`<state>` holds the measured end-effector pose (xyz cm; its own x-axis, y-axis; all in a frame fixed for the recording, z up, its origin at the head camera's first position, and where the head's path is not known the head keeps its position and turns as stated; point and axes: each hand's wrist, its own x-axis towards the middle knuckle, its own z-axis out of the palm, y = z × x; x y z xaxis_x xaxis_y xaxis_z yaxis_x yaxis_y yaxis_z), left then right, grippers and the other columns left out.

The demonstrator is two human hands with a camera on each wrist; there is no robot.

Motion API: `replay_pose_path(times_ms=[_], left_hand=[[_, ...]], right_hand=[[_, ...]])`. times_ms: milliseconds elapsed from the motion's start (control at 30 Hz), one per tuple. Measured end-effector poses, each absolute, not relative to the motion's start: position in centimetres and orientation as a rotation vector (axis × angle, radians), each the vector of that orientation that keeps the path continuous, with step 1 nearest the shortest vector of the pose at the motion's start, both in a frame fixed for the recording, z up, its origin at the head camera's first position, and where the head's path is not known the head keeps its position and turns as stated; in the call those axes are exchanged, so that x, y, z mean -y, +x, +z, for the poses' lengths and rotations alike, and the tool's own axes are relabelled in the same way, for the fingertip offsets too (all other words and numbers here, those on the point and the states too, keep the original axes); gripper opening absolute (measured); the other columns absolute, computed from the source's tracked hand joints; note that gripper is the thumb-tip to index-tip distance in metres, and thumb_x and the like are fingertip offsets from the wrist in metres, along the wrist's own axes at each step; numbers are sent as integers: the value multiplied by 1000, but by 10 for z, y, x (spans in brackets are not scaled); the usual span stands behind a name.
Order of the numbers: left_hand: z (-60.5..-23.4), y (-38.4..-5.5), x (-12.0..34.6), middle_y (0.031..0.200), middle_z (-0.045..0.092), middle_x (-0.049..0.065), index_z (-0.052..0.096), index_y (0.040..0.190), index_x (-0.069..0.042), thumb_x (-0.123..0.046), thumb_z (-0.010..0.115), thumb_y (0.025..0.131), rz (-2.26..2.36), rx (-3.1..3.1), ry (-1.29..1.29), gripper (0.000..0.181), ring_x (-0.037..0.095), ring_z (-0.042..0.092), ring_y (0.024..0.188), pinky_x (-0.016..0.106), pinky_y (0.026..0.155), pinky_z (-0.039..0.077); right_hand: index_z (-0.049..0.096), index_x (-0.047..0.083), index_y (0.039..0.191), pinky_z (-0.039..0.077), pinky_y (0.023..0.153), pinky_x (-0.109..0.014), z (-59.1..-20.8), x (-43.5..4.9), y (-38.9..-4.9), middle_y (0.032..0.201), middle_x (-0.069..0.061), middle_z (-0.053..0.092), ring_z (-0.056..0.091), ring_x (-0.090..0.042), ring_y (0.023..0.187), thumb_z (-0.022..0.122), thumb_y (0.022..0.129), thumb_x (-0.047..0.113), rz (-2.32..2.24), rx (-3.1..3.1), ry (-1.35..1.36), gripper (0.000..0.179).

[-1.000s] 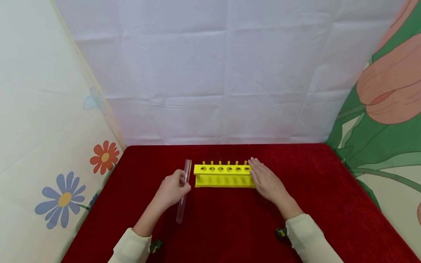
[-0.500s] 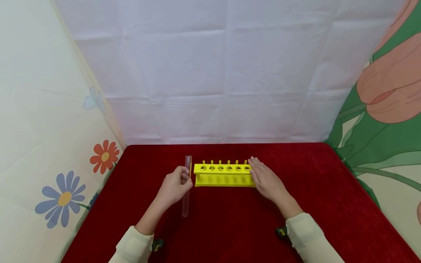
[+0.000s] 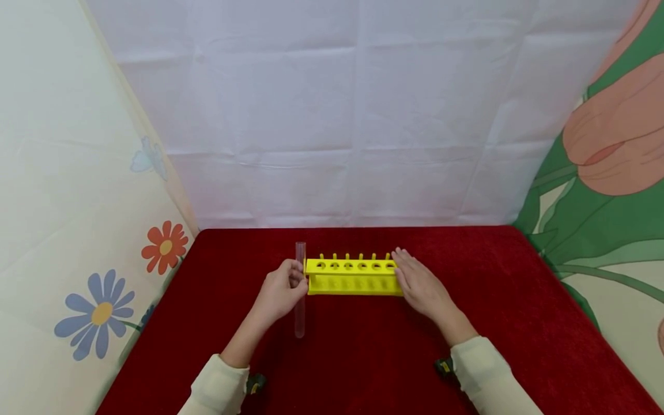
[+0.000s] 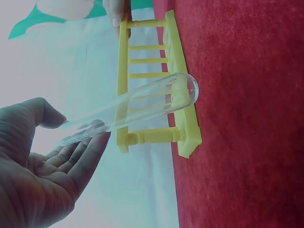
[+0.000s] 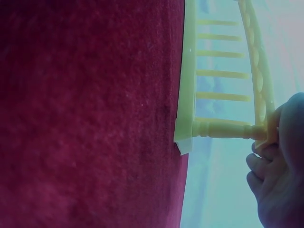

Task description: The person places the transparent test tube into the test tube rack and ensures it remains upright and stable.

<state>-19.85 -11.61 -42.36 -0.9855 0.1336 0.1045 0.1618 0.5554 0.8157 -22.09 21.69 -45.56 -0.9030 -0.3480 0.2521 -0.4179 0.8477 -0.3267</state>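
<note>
My left hand (image 3: 280, 291) pinches a clear glass test tube (image 3: 300, 320) between thumb and fingers. The tube stands nearly upright in the head view, just off the left end of a yellow test tube rack (image 3: 358, 286). Its rounded bottom (image 4: 187, 92) overlaps the rack in the left wrist view, and its mouth is up past the fingers. Fairly straight, the fingers of my right hand (image 3: 422, 288) rest against the rack's right end. In the right wrist view that hand touches the end of the rack's top bar (image 5: 263, 97). The holes in the rack hold no tubes.
A red velvety cloth (image 3: 358, 357) covers the table under the rack. A white sheet (image 3: 353, 127) hangs behind it. Flower-patterned panels stand at the left (image 3: 93, 230) and the right (image 3: 596, 173).
My left hand has moved slightly right with the test tube, closer to the rack. The tube has turned from slanted to nearly upright. The right hand and the rack have stayed in place.
</note>
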Motion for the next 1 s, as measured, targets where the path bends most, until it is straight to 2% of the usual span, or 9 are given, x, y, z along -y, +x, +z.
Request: replay_pose_path(times_ms=[767, 1000], left_hand=[[-419, -205, 103, 98, 69, 5, 58, 119, -2, -11, 66, 90, -1503, 2693, -314, 31, 17, 62, 84, 29, 66, 54], [-418, -208, 99, 96, 70, 4, 60, 117, -3, -13, 67, 89, -1494, 2664, -337, 30, 17, 63, 84, 29, 66, 54]], right_hand=[[41, -9, 149, 28, 119, -54, -457, -217, -222, 156, -25, 39, 33, -39, 147, 38, 109, 15, 570, 2809, 601, 46], [39, -7, 151, 26, 120, -54, -457, -216, -221, 158, -24, 36, 32, -39, 148, 35, 110, 18, 569, 2837, 579, 48]])
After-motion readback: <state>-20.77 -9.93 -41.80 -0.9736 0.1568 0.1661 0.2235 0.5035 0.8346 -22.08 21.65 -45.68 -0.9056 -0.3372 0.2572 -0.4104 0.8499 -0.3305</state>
